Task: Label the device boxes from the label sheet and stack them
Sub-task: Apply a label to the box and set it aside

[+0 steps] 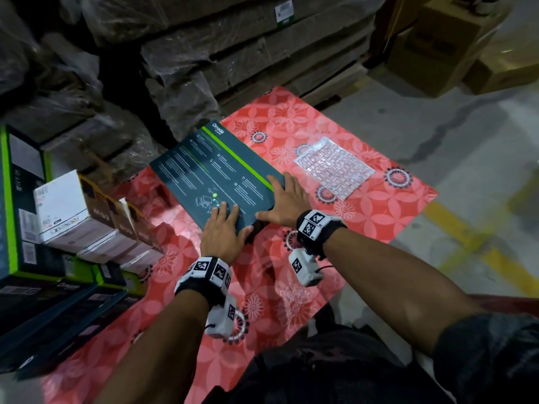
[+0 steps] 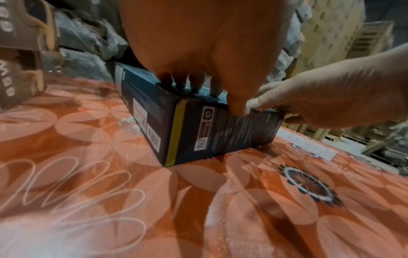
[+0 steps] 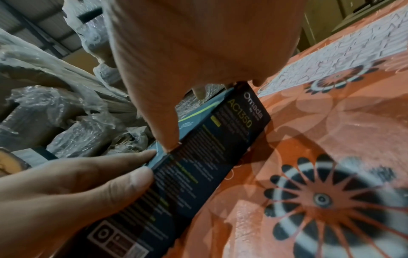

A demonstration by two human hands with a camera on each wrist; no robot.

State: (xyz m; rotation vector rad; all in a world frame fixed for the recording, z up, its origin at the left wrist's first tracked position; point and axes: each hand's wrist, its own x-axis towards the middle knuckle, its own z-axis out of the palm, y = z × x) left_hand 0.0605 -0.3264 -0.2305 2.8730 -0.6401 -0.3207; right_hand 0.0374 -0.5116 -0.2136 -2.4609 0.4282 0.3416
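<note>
From the head camera, one dark teal device box (image 1: 215,173) lies flat on the red flowered cloth (image 1: 364,217), and everything else is best placed from it. The left hand (image 1: 223,234) covers the box's near corner, fingers laid on the top face and thumb hooked down the near side. The right hand (image 1: 284,204) lies spread with straight fingers over the near right edge. One label sheet (image 1: 334,167) rests on the cloth just right of the box, apart from it. Left of the box stand three white-and-brown cartons (image 1: 87,217) in a row, with a heap of dark green-edged boxes (image 1: 35,287) beyond and below them; I cannot count that heap exactly.

The left wrist camera looks at the box's near corner (image 2: 176,132): the left fingers (image 2: 194,83) curl over the top edge and the thumb presses the side face, so this hand grips the box. The right hand (image 2: 309,97) touches the same top edge from the right.

The right wrist camera shows the long side printed AC1350 (image 3: 220,139), the right thumb tip against the upper edge, and the left hand (image 3: 73,183) clasping the near end.

My reading: the box is being positioned for labelling. No fresh label is visible on its top. The next move calls for freeing the right hand to peel one label off the sheet.
</note>
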